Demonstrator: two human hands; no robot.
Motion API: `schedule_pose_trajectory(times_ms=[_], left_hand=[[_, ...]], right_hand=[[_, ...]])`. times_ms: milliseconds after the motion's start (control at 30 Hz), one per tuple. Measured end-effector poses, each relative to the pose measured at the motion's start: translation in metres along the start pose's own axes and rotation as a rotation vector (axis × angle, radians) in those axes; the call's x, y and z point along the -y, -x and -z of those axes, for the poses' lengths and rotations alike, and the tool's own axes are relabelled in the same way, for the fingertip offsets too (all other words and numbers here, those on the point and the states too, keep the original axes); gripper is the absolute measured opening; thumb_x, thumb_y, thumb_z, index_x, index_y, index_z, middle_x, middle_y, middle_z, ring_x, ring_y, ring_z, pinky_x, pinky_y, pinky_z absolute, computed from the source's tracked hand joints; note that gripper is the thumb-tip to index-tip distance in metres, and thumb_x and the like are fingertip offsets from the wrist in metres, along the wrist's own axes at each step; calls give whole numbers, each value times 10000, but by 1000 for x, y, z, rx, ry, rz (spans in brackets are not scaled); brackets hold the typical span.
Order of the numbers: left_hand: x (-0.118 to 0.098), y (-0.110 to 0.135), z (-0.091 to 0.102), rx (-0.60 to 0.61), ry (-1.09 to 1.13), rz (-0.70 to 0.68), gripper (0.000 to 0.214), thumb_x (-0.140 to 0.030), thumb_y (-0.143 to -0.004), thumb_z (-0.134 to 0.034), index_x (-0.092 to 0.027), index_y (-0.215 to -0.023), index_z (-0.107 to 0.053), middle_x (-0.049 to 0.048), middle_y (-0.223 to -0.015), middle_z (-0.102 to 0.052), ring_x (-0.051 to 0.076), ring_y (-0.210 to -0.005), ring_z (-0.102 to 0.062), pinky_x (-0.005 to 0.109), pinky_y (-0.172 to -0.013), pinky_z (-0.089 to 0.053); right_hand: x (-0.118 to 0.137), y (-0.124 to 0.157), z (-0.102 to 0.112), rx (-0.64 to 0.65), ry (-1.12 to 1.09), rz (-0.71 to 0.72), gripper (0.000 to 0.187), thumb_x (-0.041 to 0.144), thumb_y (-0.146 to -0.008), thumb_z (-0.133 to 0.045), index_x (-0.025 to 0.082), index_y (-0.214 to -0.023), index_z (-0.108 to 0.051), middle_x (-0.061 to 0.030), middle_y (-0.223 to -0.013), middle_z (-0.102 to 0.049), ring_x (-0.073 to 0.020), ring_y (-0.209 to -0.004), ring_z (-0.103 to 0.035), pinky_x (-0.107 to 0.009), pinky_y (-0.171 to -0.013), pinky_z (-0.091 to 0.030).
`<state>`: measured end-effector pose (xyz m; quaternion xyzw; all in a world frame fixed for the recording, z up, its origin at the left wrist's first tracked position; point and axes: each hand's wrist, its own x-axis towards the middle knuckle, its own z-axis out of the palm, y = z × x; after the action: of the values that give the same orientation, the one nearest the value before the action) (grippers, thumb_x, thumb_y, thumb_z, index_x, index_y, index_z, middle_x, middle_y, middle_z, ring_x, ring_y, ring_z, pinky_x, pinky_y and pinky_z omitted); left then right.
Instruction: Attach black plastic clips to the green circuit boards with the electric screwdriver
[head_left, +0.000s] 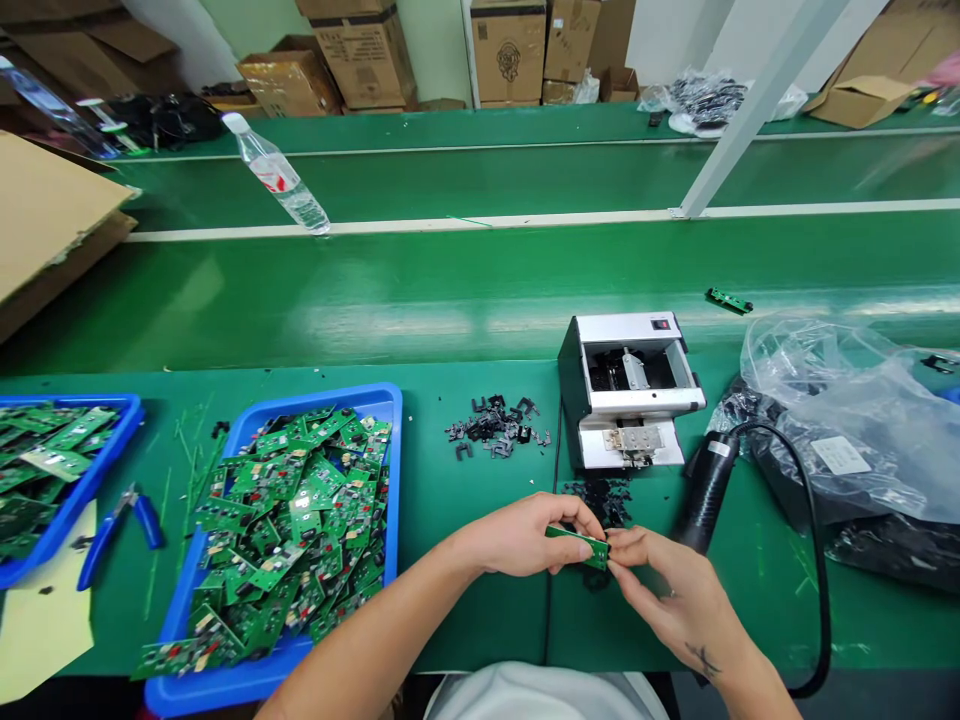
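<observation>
My left hand (544, 535) grips a small green circuit board (598, 551) between thumb and fingers, low in front of the machine. At the board's right end, my right hand (664, 575) pinches with thumb and forefinger; whether a small part sits between those fingertips is hidden. Just behind the hands lies a heap of small black parts (606, 497). Beyond it stands a silver and black bench machine (631, 400). To its left is a loose pile of black plastic clips (496, 424). A black electric screwdriver-like tool (707, 490) with a cable lies by my right hand.
A blue tray (397, 470) heaped with circuit boards stands left, with another blue tray (112, 470) and blue-handled cutters (120, 530) farther left. Plastic bags (847, 420) lie right. A single board (729, 301) rests on the green belt (450, 300). A water bottle (277, 178) stands behind.
</observation>
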<state>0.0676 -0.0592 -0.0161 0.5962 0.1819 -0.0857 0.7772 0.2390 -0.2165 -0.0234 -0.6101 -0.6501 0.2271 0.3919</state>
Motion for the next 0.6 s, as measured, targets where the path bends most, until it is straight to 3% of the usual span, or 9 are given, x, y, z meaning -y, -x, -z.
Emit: schedule_pose_trajectory(times_ms=[200, 367, 600], left_hand=[[-1, 1, 2, 31, 16, 26, 244, -325, -890, -606, -165, -1073, -627, 5, -899, -563, 56, -580, -465, 208, -541, -373], [1, 1, 4, 38, 43, 50, 278, -386, -875, -637, -167, -1046, -632, -9, -841, -555, 59, -566, -453, 207, -508, -332], [1, 1, 4, 2, 144, 59, 417, -521, -804, -702, -152, -987, -638, -4, -835, -575, 53, -559, -453, 212, -520, -340]], right_hand=[[2, -7, 9, 124, -70, 42, 187, 65, -900, -542, 237, -949, -596, -19, -874, -703, -133, -826, -692, -235, -727, -554], [2, -8, 9, 182, -118, 36, 198, 59, -906, -533, 238, -972, -585, -8, -873, -689, -122, -804, -664, -237, -713, -534], [-2, -8, 7, 144, -159, -40, 145, 111, -913, -540, 233, -940, -614, -15, -873, -700, -136, -805, -679, -242, -715, -550]])
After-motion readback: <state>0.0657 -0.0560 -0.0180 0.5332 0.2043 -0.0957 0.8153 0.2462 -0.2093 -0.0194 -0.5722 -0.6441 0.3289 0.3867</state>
